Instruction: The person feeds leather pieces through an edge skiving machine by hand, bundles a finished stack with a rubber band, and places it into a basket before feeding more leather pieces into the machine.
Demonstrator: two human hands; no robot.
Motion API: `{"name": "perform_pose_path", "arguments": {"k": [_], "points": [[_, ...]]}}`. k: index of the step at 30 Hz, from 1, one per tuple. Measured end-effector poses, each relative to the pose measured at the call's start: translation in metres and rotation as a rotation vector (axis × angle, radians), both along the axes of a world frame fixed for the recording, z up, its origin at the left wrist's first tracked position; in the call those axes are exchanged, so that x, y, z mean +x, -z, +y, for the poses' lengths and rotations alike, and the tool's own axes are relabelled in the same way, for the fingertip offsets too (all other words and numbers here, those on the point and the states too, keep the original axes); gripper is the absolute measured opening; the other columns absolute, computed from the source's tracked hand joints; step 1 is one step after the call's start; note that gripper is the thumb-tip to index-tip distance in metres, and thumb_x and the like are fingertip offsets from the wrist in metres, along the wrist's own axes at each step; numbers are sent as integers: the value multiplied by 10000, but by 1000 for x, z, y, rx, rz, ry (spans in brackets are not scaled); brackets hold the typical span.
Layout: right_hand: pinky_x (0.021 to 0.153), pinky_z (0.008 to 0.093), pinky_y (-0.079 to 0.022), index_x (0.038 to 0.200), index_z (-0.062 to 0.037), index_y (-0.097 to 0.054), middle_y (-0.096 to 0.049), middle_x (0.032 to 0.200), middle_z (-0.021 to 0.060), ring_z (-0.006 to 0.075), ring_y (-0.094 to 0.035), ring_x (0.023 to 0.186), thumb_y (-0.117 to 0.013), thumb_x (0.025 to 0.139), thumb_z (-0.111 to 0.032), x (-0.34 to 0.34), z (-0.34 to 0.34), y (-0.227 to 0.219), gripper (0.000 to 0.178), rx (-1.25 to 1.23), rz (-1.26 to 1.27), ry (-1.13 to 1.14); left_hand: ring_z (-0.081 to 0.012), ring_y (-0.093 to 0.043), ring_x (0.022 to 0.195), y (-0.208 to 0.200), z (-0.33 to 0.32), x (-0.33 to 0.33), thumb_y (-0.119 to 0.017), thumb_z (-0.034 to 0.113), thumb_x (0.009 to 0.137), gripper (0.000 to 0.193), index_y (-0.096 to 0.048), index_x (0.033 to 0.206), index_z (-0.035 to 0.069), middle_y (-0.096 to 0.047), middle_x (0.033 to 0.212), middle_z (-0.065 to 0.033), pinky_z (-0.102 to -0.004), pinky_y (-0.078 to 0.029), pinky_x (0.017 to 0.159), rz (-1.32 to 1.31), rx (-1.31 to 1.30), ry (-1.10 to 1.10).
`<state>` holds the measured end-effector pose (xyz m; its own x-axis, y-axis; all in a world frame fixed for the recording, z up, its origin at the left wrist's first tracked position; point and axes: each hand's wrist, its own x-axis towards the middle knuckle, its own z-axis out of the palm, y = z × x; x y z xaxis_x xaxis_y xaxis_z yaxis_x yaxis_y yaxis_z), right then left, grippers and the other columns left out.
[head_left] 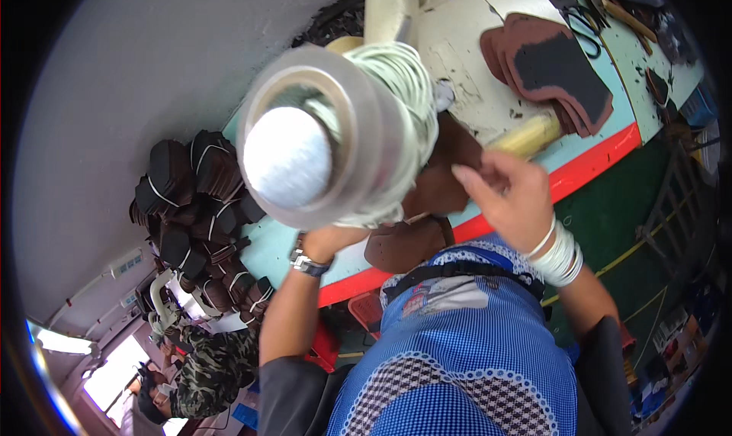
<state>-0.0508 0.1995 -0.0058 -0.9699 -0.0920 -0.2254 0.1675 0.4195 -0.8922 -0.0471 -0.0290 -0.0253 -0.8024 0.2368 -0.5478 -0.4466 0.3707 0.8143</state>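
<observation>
A big pale spool-like cylinder (351, 135) with a shiny metal disc (288, 157) on its end fills the upper middle, wound with pale green cord (404, 77). My left hand (328, 241), wearing a wristwatch, reaches in beneath it, and its fingers are hidden. Brown leather-like pieces (446, 169) lie partly behind the cylinder, with another brown piece (408, 244) at the table edge. My right hand (518, 199) has curled fingers, its thumb tip beside the brown pieces; what it pinches, if anything, does not show. White bands circle that wrist. A blurred yellow object (526, 135) appears just beyond its knuckles.
Brown pieces with dark centres (549, 66) are stacked on the red-edged table (595, 157). Black scissors (585, 35) lie behind them. Tied bundles of dark brown pieces (202, 222) are piled at the left. Another person (206, 371) in camouflage clothing is at the lower left.
</observation>
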Motion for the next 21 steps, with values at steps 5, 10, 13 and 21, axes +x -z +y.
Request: {"name": "perform_pose_path", "arguments": {"k": [5, 10, 13, 21], "points": [[510, 230, -469, 893, 54, -562, -610, 725, 91, 117, -604, 603, -563, 849, -50, 28, 20, -28, 113, -355, -402, 98, -172, -626, 534, -19, 34, 14, -524, 233, 913, 341, -588, 812, -87, -626, 645, -142, -268, -517, 489, 32, -149, -9], [590, 259, -553, 981, 80, -544, -618, 843, 134, 157, -632, 671, -540, 858, -34, 65, 20, -16, 168, -803, -672, 199, -276, -662, 615, -33, 30, 32, -487, 262, 933, 382, -521, 974, -116, -624, 697, -202, -354, -566, 522, -579, 358, -137], [589, 265, -554, 990, 82, -543, -624, 854, 151, 162, -634, 670, -541, 859, -50, 65, 12, 2, 186, -815, -776, 80, -262, -665, 659, -19, 23, 40, -450, 159, 939, 284, -522, 950, -115, -631, 838, -205, -379, -589, 585, -436, 550, -439], [617, 270, -552, 1021, 59, -550, -626, 865, 156, 154, -628, 680, -549, 864, -119, 52, 6, 6, 238, -903, -886, 124, -232, -660, 670, -10, 20, 28, -446, 125, 930, 264, -537, 968, -120, -637, 820, -167, -388, -582, 616, -415, 460, -449]]}}
